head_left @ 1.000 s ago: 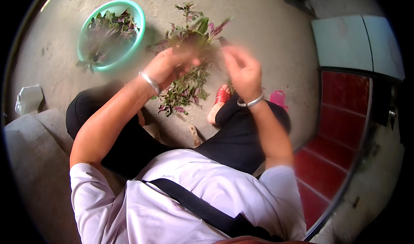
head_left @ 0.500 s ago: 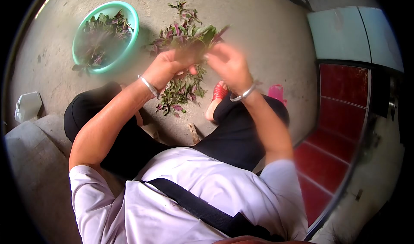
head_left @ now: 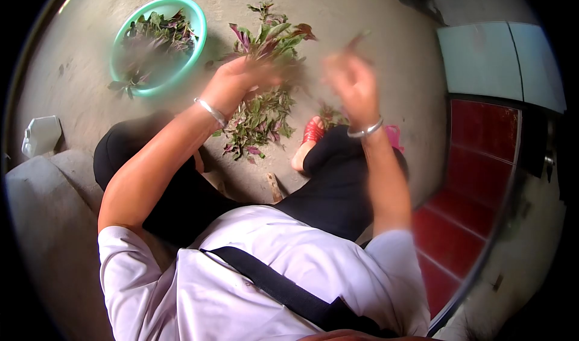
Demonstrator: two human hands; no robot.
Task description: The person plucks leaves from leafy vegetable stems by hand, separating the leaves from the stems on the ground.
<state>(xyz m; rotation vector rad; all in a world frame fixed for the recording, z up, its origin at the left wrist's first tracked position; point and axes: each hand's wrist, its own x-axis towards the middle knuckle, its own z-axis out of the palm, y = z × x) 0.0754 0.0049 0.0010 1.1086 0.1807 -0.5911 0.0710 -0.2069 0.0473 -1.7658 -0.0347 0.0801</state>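
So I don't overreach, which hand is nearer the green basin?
Left. Your left hand is below and right of the green basin in view; your right hand is farther right.

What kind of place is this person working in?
Probably a plain room or covered yard at a home: a bare concrete-like floor, red tiles beside pale panels, and a green basin of leaves on the floor.

Right hand [head_left: 353, 78]: blurred; finger positions unreadable. Leaf piece [head_left: 359, 39] at its fingertips: blurred, outline indistinct. Left hand [head_left: 241, 75]: fingers blurred, partly hidden by bunch [head_left: 271, 42]. Bunch: lower end blurred. Basin [head_left: 201, 30]: contents hazy at lower left. Pink item [head_left: 394, 137]: partly hidden by right leg [head_left: 344, 172]; type indeterminate.
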